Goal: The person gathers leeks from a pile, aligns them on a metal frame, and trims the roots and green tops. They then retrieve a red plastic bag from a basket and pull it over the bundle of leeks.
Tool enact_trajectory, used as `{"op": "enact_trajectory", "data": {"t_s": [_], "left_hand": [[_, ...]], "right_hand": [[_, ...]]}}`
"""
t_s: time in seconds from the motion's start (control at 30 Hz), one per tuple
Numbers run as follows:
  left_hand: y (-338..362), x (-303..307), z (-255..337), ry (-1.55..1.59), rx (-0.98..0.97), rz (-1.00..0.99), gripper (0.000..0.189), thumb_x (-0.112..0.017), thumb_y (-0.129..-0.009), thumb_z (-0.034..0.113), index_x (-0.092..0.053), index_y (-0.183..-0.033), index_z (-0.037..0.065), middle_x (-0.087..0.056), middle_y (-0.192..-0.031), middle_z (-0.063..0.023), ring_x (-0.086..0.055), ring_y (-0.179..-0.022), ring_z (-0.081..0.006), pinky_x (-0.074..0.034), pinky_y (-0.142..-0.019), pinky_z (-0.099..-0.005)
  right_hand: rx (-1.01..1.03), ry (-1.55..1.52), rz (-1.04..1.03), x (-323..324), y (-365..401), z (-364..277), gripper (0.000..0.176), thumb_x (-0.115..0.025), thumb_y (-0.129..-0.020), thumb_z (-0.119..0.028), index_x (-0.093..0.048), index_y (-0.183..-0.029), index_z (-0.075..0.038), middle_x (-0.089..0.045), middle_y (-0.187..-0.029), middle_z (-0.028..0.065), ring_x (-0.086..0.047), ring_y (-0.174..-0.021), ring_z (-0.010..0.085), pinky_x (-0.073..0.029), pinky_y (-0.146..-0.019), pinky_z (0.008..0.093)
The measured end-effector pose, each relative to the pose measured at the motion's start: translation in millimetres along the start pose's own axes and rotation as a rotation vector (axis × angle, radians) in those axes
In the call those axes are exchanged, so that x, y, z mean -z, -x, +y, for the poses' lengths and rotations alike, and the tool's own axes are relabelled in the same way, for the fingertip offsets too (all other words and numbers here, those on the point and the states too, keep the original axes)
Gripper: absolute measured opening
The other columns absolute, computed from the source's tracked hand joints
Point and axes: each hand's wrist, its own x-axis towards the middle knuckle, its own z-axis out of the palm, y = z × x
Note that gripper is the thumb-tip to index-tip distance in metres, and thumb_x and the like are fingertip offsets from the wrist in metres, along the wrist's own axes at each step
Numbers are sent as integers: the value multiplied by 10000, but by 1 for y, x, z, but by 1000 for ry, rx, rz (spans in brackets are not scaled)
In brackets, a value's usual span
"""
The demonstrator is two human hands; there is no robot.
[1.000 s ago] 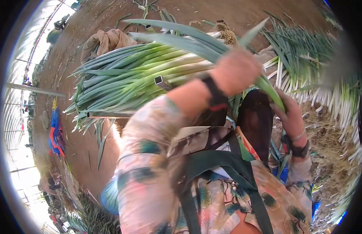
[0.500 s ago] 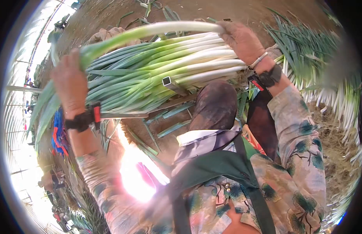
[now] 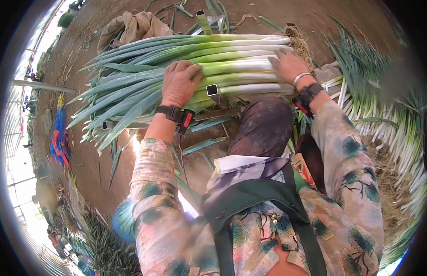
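A thick row of long green onions [image 3: 236, 53] lies across a metal frame in front of me, green leaves to the left and white stems to the right. Over the stalks near mid-length rests my left hand [image 3: 180, 83], its fingers curled round a green onion on top and its thumb to the right. My right hand [image 3: 288, 66] lies on the white stems close to the root end, fingers apart and touching them. Hairy roots [image 3: 300, 46] show just beyond it. The undersides of both hands' fingers are hidden.
Square metal posts, one near [image 3: 212, 89] and one far [image 3: 202, 19], stand at the row's sides. A large heap of green onions [image 3: 392, 101] lies to the right. Beyond the row is a crumpled cloth sack [image 3: 135, 30]; blue and red cords [image 3: 60, 133] hang at left.
Both hands have come down with the green onion they held stretched in the air, and it now lies among the others. My left hand has moved right, toward the middle of the row.
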Motion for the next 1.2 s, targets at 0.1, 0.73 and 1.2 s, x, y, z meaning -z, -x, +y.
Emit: {"op": "enact_trajectory", "data": {"t_s": [0.1,0.73,1.2], "left_hand": [[5,2,6,48,43,-91,178,-716,-760,244,-703,-923,176,-616,-952,-21,-555,-994,-261,-407,-901,-413],[31,16,29,-15,98,279,208,-726,-752,197,-640,-933,136,-581,-955,-61,-542,-941,-295,-428,-836,-433],[84,69,-51,-426,830,602,301,-651,-838,341,-588,-902,53,-546,-927,-140,-510,-931,-353,-387,-830,-484]], "right_hand": [[-94,202,218,-57,-14,-8,555,-323,-991,-448,-423,-1417,-107,-450,-1431,140,-407,-1331,299,-285,-1089,535],[-120,168,239,-70,-16,-14,539,-335,-990,-415,-385,-1446,-133,-439,-1453,108,-360,-1368,292,-223,-1103,557],[-133,246,277,-81,-18,-9,496,-387,-978,-379,-433,-1422,-163,-452,-1447,87,-405,-1332,275,-243,-1074,561]]}}
